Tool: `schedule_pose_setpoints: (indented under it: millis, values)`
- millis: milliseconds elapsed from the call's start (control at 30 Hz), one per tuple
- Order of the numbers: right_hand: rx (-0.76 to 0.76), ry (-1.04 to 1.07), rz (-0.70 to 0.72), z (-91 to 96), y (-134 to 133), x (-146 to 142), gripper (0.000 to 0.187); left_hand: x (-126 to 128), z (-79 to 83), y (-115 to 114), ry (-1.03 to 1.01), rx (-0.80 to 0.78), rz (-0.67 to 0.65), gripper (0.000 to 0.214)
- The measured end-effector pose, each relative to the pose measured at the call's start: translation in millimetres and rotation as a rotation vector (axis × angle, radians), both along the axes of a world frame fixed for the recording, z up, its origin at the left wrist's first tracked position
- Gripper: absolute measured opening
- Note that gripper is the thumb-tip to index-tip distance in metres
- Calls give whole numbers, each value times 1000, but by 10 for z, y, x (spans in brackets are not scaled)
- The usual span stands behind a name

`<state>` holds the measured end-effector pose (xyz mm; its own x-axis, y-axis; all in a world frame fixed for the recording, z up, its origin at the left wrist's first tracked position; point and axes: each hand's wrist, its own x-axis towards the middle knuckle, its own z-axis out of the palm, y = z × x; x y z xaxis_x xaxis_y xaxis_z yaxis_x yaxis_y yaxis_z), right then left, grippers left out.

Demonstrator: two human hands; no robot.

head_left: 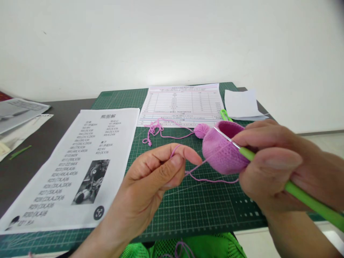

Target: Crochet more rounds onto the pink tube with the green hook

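Pink yarn [197, 167] runs from my left hand [158, 172], which is closed on it with a loop over the index finger. My right hand [279, 168] grips a crochet hook [247, 153] with a green handle and silver tip. The tip points up and left, in front of a pink crocheted cup-shaped piece [221, 152]. That piece hangs beside my right fingers, its opening facing up; where the fingers touch it is partly hidden. A strand stretches between the left fingers and the hook side. Behind the piece lie a small pink yarn ball [201, 130] and a green stitch marker [225, 115].
A green cutting mat [215, 211] covers much of the dark table [70, 107]. On it lie a printed pattern sheet [61, 143] and a printed table sheet [158, 104]. Loose tangled yarn [154, 129] and white paper slips [240, 102] sit toward the back. A white wall stands behind.
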<state>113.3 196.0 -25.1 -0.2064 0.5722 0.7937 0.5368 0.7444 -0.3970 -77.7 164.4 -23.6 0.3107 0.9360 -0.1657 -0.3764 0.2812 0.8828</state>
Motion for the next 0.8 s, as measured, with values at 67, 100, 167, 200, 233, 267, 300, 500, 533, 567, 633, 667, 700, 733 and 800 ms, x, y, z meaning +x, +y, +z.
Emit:
schedule_pose_setpoints:
  millis: [67, 100, 167, 200, 233, 267, 300, 500, 533, 567, 633, 667, 700, 733, 800]
  values:
    - [13, -33, -85, -19, -6, -28, 28, -16, 8, -7, 35, 14, 19, 28]
    - [7, -35, -117, -20, -11, -44, 31, -21, 10, -11, 52, 25, 36, 27]
    - [-43, -1, -154, -6, -23, -70, 37, -27, 13, -12, 76, 54, 95, 24]
    - [-89, 35, -159, 4, -27, -79, 40, -28, 12, -9, 72, 72, 142, 24]
    - [-148, 82, -137, 14, -27, -84, 42, -28, 12, -4, 61, 89, 195, 24]
    - [-215, 136, -85, 23, -23, -87, 45, -28, 12, 5, 45, 104, 243, 24]
    - [-290, 198, -11, 28, -14, -87, 46, -27, 13, 14, 33, 121, 286, 24]
    - [-658, 507, 382, 9, 90, -71, 46, -26, 30, 35, 58, 110, 346, 22]
    - [-704, 522, 422, 6, 108, -70, 45, -27, 30, 35, 60, 109, 343, 23]
    - [-744, 534, 448, 3, 125, -70, 45, -29, 28, 37, 63, 111, 341, 23]
    - [-797, 539, 464, 0, 153, -76, 46, -35, 16, 45, 74, 113, 340, 22]
    - [-809, 534, 462, -1, 165, -81, 47, -39, 7, 53, 82, 115, 338, 21]
    - [-807, 527, 460, -5, 175, -87, 47, -43, -2, 62, 91, 122, 340, 21]
    - [-802, 520, 461, -10, 184, -94, 48, -46, -12, 73, 98, 128, 344, 20]
    - [-796, 511, 466, -27, 202, -104, 49, -46, -31, 100, 112, 148, 352, 20]
